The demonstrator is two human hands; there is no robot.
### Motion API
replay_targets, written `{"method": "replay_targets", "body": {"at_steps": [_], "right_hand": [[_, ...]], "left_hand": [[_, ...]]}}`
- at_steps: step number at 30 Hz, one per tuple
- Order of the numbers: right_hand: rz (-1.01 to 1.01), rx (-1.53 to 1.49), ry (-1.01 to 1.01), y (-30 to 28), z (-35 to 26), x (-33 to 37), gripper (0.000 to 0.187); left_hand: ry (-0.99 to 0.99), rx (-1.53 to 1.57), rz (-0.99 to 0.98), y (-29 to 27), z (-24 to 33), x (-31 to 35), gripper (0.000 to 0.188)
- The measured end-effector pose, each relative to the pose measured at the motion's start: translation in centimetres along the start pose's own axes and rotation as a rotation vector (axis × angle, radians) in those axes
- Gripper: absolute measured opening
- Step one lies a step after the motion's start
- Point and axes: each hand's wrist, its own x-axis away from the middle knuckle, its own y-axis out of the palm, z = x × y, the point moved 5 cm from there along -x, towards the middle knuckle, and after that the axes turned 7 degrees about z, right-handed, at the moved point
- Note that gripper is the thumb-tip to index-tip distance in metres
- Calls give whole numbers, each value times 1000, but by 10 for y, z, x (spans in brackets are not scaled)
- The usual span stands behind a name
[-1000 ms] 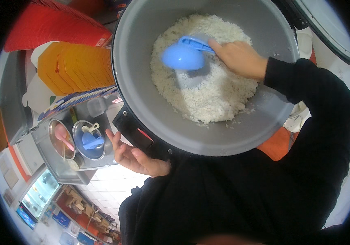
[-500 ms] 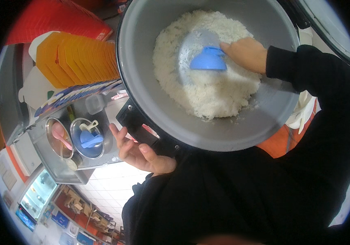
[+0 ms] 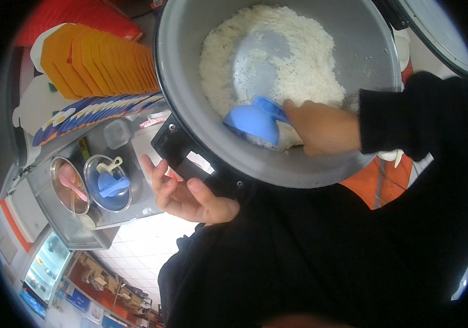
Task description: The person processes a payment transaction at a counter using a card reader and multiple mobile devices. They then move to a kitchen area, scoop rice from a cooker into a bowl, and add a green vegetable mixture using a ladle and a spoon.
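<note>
The right hand (image 3: 324,128) grips the blue scoop (image 3: 251,123) by its handle, the bowl reaching leftward at the rice's (image 3: 310,60) near edge inside the pot (image 3: 299,170); the left hand (image 3: 193,200), farther off, is empty, fingers loosely spread.

We have free room over the far part of the pot (image 3: 362,41), while our right hand (image 3: 324,130) and the blue scoop (image 3: 256,121) block its near part. The raised lid (image 3: 441,30) bars far right; orange cartons (image 3: 95,63), a black handle (image 3: 169,156) and 2 metal bowls (image 3: 116,204) obstruct the left.
</note>
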Motion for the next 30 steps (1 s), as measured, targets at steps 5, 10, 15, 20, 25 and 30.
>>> {"method": "replay_targets", "body": {"at_steps": [5,10,15,20,25,30], "right_hand": [[38,-131,-70,-8,-1,14,39],[-84,-238,-11,4,17,11,34],[-220,-428,-28,0,36,22,32],[-296,-751,-43,11,60,20,27],[-429,-1339,-47,-12,31,48,28],[-327,-1562,-131,-1,-19,111,38]], "left_hand": [[-6,-9,-40,5,2,-1,23],[-82,10,-15,10,11,-3,21],[-34,-47,-95,7,10,-6,22],[-72,-15,-62,7,14,-5,20],[-152,211,-34,-5,12,-5,19],[-267,-363,-390,-94,-35,-18,23]]}}
